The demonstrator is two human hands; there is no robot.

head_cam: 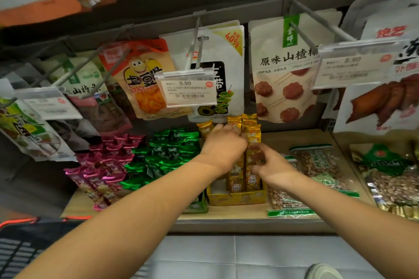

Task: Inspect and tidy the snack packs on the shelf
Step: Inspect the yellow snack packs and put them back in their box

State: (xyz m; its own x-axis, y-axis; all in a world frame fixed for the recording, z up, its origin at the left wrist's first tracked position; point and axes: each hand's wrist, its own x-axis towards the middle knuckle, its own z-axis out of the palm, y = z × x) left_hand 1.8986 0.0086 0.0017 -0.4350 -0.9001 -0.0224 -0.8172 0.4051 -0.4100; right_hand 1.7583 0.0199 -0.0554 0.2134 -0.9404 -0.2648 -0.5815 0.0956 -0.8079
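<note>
You are reaching both hands into the yellow packs [251,133], which are standing upright in an open yellow box [238,198] near the front of the shelf [283,138], between a heap of green packs [167,154] and a bag of peanuts [317,165]. Your right hand [272,164] is curling thumb and fingers round one pack at mid-height. Your left hand [223,145] is bending its fingers over the tops further back, but its own back is hiding the grip, so I cannot tell whether it is holding anything. The packs are tall, thin and leaning on one another, so pulling one out quickly is likely to tip its neighbours. The box is sitting close to the shelf's front edge, so dragging it toward you is risking a slide off.
</note>
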